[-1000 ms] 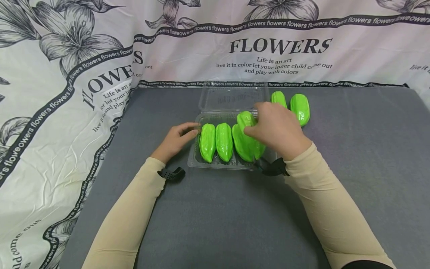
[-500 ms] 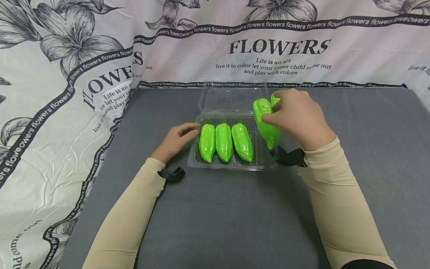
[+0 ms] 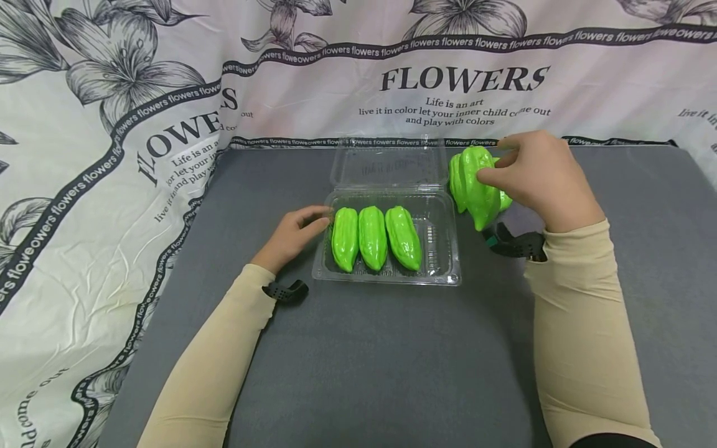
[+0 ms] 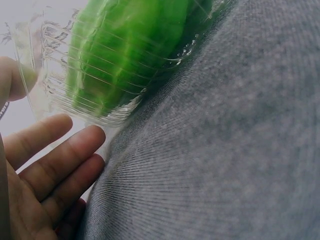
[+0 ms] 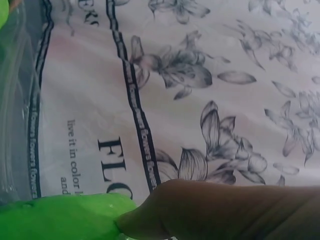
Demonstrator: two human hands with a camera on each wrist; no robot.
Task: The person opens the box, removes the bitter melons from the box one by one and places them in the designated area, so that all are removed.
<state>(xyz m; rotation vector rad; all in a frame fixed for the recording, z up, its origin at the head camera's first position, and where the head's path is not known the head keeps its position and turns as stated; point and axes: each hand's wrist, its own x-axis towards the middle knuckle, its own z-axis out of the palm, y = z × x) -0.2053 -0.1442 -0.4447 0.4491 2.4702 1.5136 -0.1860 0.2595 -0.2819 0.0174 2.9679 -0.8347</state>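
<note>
In the head view, my right hand (image 3: 546, 177) pinches a glossy green ridged vegetable with a pointed tip (image 3: 478, 186) between thumb and fingers, to the right of a clear plastic box (image 3: 442, 274). The right wrist view shows my thumb against the green vegetable (image 5: 60, 217). Two similar vegetables, one at the left (image 3: 456, 183), are partly hidden behind the held one. Inside the box, three more (image 3: 373, 238) lie side by side. My left hand (image 3: 291, 236) is at the box's left side; the left wrist view shows its fingers (image 4: 65, 155) extended, close to the ribbed plastic wall.
The box's clear lid (image 3: 389, 165) is folded back toward the rear edge of the grey table surface (image 3: 386, 361). White floral cloth (image 3: 313, 99) hangs behind the table and along its left side. Each wrist wears a black strap, like the left one (image 3: 287, 291).
The right hand has carried a green vegetable from above the box's right part, rightward and back, to the two outside. The left hand has stayed in place.
</note>
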